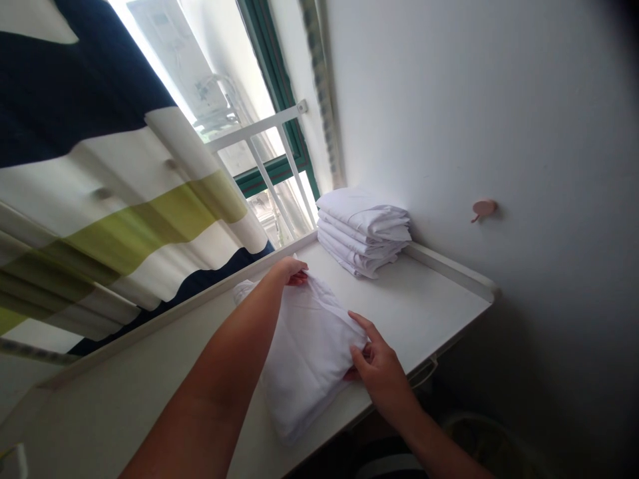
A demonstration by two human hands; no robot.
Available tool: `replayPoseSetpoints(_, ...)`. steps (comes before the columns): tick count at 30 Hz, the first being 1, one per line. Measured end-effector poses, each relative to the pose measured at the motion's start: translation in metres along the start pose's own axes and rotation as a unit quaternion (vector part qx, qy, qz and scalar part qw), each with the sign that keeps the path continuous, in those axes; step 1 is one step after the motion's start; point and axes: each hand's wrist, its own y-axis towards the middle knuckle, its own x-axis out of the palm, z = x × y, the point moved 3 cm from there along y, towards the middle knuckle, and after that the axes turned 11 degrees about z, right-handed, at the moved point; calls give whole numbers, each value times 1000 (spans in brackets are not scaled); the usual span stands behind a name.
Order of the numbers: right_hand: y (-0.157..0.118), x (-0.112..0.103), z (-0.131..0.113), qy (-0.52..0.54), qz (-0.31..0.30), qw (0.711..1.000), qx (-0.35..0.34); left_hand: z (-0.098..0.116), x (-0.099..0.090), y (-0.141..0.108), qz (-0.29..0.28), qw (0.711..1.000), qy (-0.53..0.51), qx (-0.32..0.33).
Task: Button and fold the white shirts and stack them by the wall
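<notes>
A folded white garment (pixel 304 339) lies on the white tabletop in front of me; its exact kind does not show. At its far edge, my left hand (pixel 292 269) has its fingers closed on the cloth, the fingertips partly hidden. My right hand (pixel 377 362) grips the near right edge, with thumb and index finger on top and the other fingers tucked beneath. Farther back, a stack of folded white garments (pixel 362 229) rests in the table's corner by the wall, apart from both hands.
The white table (pixel 424 299) has a raised rim along its back and right sides. Behind it hang striped curtains (pixel 124 199) beside a window with a white railing (pixel 259 130). A pink hook (pixel 484 209) is on the wall. A handle (pixel 424 374) juts from the front edge.
</notes>
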Motion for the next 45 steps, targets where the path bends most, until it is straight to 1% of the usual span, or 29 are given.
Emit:
replayPoseSetpoints(2,0,-6,-2,-42,-15,999,13,-1,1,1,5,1000,10,28)
replayPoseSetpoints(3,1,-11,-4,-83,-14,996,3,-2,1,1,9,999,15,46)
replayPoseSetpoints(4,2,-18,-6,-136,-1,990,-24,-2,-2,0,13,998,19,66)
replayPoseSetpoints(5,4,-25,-10,-194,21,978,-69,-3,-5,-1,20,996,24,88)
replayPoseSetpoints(7,6,-37,-22,-291,74,934,-195,-6,-16,-8,43,988,37,141)
replayPoseSetpoints(9,6,-41,-36,-333,97,880,-323,-15,-30,-20,79,974,56,203)
replayPoseSetpoints(11,6,-34,-47,-349,79,833,-422,-33,-42,-37,113,956,76,259)
replayPoseSetpoints(12,6,-28,-51,-358,61,811,-458,-45,-46,-46,125,946,88,285)
replayPoseSetpoints(14,7,-13,-52,-391,14,772,-501,-74,-49,-64,139,923,123,336)
replayPoseSetpoints(15,9,-6,-50,-411,-14,754,-512,-89,-49,-72,150,904,162,367)
replayPoseSetpoints(16,11,0,-45,-432,-41,739,-515,-104,-47,-77,161,888,198,382)
replayPoseSetpoints(18,16,8,-32,-473,-82,720,-502,-133,-43,-79,177,872,254,379)
replayPoseSetpoints(20,22,10,-15,-505,-100,714,-474,-154,-40,-73,183,872,273,363)
replayPoseSetpoints(23,28,8,10,-533,-105,714,-441,-171,-38,-52,188,876,266,357)
replayPoseSetpoints(25,28,5,20,-539,-107,713,-435,-178,-38,-34,181,887,249,343)
replayPoseSetpoints(27,27,1,23,-542,-114,712,-432,-183,-37,-18,158,900,237,330)
replayPoseSetpoints(28,27,-1,20,-545,-119,711,-428,-185,-36,-13,144,903,234,329)
replayPoseSetpoints(30,31,-2,6,-549,-129,710,-421,-186,-36,-8,123,905,237,332)
replayPoseSetpoints(31,35,0,-5,-549,-134,710,-421,-186,-36,-9,125,903,242,332)
replayPoseSetpoints(33,48,12,-33,-536,-148,706,-439,-183,-37,-17,148,897,254,329)
replayPoseSetpoints(34,58,22,-46,-524,-162,702,-455,-180,-37,-22,162,893,259,331)
replayPoseSetpoints(36,83,50,-65,-503,-212,690,-476,-175,-35,-34,178,884,261,344)
replayPoseSetpoints(37,98,66,-69,-499,-243,683,-474,-173,-33,-39,174,883,257,352)
replayPoseSetpoints(39,129,95,-65,-505,-298,669,-456,-172,-29,-43,154,889,241,357)
replayPoseSetpoints(41,157,115,-53,-518,-334,662,-427,-176,-26,-40,137,901,220,348)
replayPoseSetpoints(43,178,124,-39,-520,-360,665,-397,-183,-25,-33,132,910,198,339)
replayPoseSetpoints(45,190,124,-28,-511,-369,670,-391,-190,-24,-27,140,913,180,338)
